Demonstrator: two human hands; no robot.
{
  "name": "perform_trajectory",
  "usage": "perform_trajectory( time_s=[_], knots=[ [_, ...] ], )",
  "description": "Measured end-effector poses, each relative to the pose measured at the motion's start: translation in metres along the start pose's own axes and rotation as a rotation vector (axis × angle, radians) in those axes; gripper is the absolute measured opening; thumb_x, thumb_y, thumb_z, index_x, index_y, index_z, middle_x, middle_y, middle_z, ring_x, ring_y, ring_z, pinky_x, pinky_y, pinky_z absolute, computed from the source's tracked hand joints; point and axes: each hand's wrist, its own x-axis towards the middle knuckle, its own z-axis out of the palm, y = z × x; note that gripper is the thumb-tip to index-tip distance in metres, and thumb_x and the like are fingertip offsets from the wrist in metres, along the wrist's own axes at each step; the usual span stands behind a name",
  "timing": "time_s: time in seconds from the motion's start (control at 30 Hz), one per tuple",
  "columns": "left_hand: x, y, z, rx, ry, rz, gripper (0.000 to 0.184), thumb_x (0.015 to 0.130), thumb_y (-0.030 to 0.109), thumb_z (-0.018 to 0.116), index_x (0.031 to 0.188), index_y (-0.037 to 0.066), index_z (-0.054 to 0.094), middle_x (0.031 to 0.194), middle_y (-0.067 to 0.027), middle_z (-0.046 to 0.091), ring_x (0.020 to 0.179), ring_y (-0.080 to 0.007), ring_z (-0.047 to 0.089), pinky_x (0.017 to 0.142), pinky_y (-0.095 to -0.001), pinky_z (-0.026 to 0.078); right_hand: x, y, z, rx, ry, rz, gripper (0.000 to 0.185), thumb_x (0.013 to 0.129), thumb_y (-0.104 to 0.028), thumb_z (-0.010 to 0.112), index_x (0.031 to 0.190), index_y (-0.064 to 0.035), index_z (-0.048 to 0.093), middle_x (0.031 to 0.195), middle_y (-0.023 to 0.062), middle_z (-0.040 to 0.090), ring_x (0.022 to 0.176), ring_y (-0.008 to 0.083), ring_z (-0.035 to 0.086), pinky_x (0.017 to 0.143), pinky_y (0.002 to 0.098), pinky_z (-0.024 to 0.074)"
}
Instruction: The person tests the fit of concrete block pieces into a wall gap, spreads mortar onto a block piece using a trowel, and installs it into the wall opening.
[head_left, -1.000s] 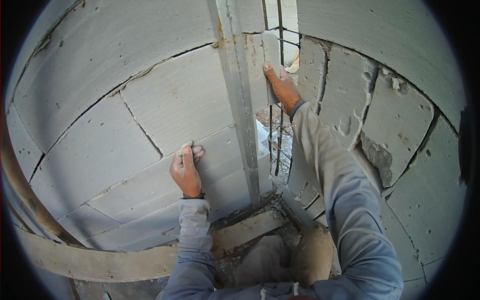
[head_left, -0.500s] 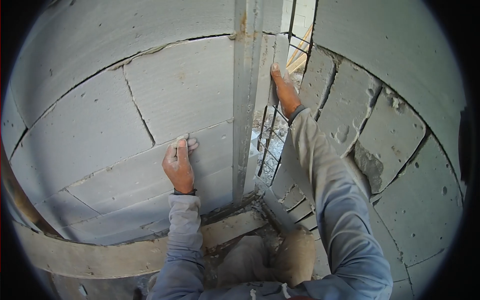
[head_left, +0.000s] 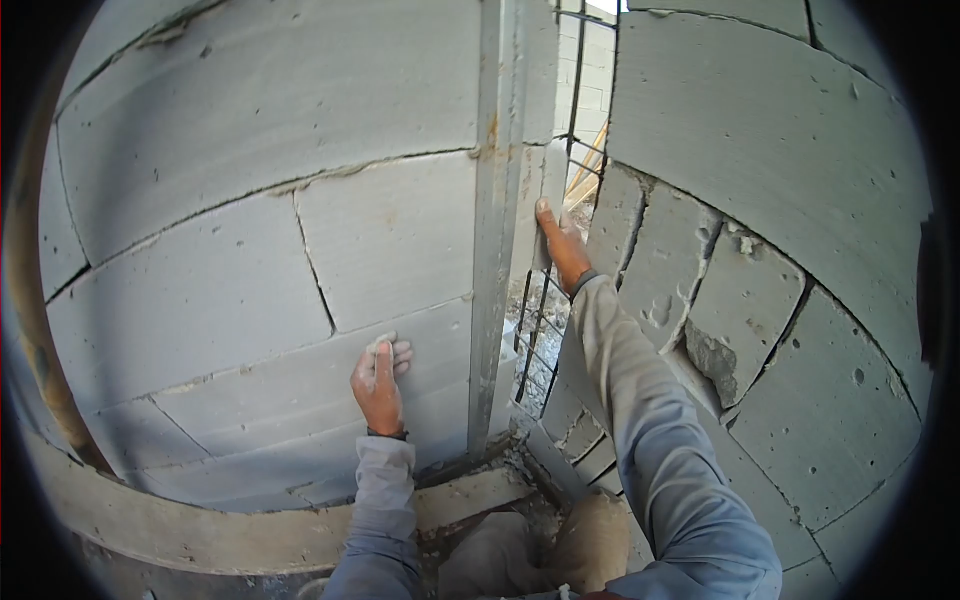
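From where I stand, the right hand [head_left: 565,245] is closed on the edge of a slab [head_left: 554,175], its thumb on the near side; the other fingers are mostly hidden. The slab rises just above that hand, beside the metal post [head_left: 498,230], with rebar [head_left: 576,95] in the gap behind. That edge probably gives the best hold, as the gap leaves room to reach around it. The left hand [head_left: 380,385], lower down before the block wall [head_left: 390,245], is drawn narrow, perhaps for balance; I can't tell whether its fingers pinch anything.
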Motion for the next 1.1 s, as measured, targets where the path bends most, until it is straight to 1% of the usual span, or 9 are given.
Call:
perform_trajectory(
  time_s=[0.07,0.27,0.4,0.53,0.6,0.67,0.73,0.93,1.1],
  knots=[
    [0.001,-0.003,0.003,0.009,-0.009,-0.001,0.033,0.094,0.024,0.052,0.108,-0.004,0.059,0.089,-0.0106,0.065,0.078,-0.0147,0.062,0.071,-0.0249,0.048,0.002,0.002,0.000,-0.060,0.022,-0.014,0.092,0.080,-0.066,0.051,0.129,0.0112,0.039,0.130,0.0246,0.046,0.122,0.0313,0.043,0.102,0.0340,0.0313],
    [-0.008,0.000,0.006,-0.007,0.032,-0.048,0.033,0.094,0.024,0.052,0.108,-0.004,0.059,0.089,-0.0107,0.065,0.077,-0.0145,0.062,0.069,-0.0246,0.049,0.008,0.014,0.000,-0.108,0.034,-0.046,0.091,0.082,-0.064,0.050,0.132,0.0110,0.036,0.132,0.0250,0.043,0.126,0.0328,0.039,0.104,0.0357,0.0289],
    [-0.025,0.002,-0.008,0.037,0.034,-0.066,0.034,0.094,0.024,0.051,0.109,-0.005,0.058,0.089,-0.0118,0.065,0.077,-0.0148,0.062,0.069,-0.0243,0.048,-0.005,0.014,0.002,-0.148,-0.049,-0.020,0.104,0.081,-0.067,0.049,0.138,0.0133,0.014,0.142,0.0291,0.027,0.135,0.0352,0.025,0.109,0.0361,0.0211],
    [-0.048,-0.003,-0.033,-0.019,0.162,-0.134,0.037,0.094,0.029,0.051,0.112,-0.002,0.056,0.089,-0.0110,0.064,0.076,-0.0152,0.062,0.069,-0.0251,0.049,-0.062,0.021,0.009,-0.440,-0.004,0.050,0.100,0.083,-0.065,0.047,0.138,0.0132,0.018,0.143,0.0308,0.024,0.137,0.0352,0.019,0.111,0.0343,0.0171],
    [-0.064,-0.012,-0.034,-0.029,0.201,-0.191,0.036,0.095,0.029,0.050,0.112,-0.002,0.056,0.089,-0.0109,0.064,0.076,-0.0147,0.062,0.068,-0.0245,0.049,-0.093,0.048,0.003,-0.334,-0.199,0.062,0.086,0.088,-0.053,0.050,0.139,0.0099,0.022,0.144,0.0280,0.025,0.137,0.0338,0.021,0.110,0.0340,0.0178],
    [-0.082,-0.033,-0.030,-0.049,0.169,-0.256,0.035,0.095,0.028,0.050,0.111,-0.003,0.056,0.087,-0.0101,0.065,0.074,-0.0142,0.062,0.067,-0.0241,0.049,-0.137,0.046,0.013,-0.416,-0.209,-0.188,0.073,0.091,-0.039,0.053,0.139,0.0076,0.024,0.145,0.0252,0.026,0.136,0.0324,0.024,0.110,0.0341,0.0195],
    [-0.099,-0.034,-0.020,-0.028,0.153,-0.367,0.034,0.094,0.029,0.052,0.109,-0.001,0.059,0.085,-0.0096,0.066,0.071,-0.0138,0.062,0.068,-0.0242,0.050,-0.171,0.062,0.017,-0.393,-0.312,-0.093,0.068,0.092,-0.032,0.053,0.139,0.0078,0.024,0.145,0.0240,0.026,0.135,0.0310,0.025,0.110,0.0345,0.0204],
    [-0.140,0.013,-0.029,0.029,0.280,-0.531,0.033,0.092,0.028,0.055,0.108,-0.001,0.059,0.085,-0.0107,0.065,0.076,-0.0138,0.062,0.070,-0.0259,0.050,-0.249,0.118,-0.025,-0.458,-0.756,0.565,0.061,0.092,-0.035,0.053,0.133,0.0070,0.037,0.134,0.0256,0.042,0.126,0.0334,0.040,0.105,0.0370,0.0288],
    [-0.126,0.099,-0.041,-0.032,0.537,-0.548,0.034,0.092,0.028,0.054,0.108,-0.001,0.058,0.085,-0.0099,0.064,0.075,-0.0140,0.062,0.070,-0.0268,0.050,-0.279,0.061,-0.038,-0.722,-1.240,0.505,0.053,0.089,-0.038,0.055,0.121,0.0046,0.052,0.123,0.0239,0.053,0.118,0.0356,0.048,0.099,0.0401,0.0347]
  ],
)
